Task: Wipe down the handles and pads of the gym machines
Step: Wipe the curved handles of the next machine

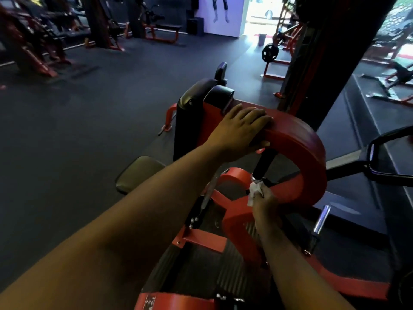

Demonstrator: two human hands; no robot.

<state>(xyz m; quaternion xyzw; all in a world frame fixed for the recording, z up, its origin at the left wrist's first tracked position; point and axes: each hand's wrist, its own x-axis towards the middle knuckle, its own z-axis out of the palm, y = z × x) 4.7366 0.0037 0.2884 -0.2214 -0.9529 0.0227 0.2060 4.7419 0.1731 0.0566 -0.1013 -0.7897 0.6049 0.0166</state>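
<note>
A red gym machine stands right in front of me, with a broad curved red frame arching over a short black handle. My left hand grips the top edge of that curved frame, fingers over it and thumb beneath. Lower down, my right hand holds a crumpled white cloth against the silver lower end of the black handle. Black pads sit at the far end of the machine, with a small round pad behind them.
A dark seat pad lies low at the left. A chrome peg sticks up at the right, near a black bar handle. Dark rubber floor spreads to the left. Red benches, racks and a weight plate stand at the back.
</note>
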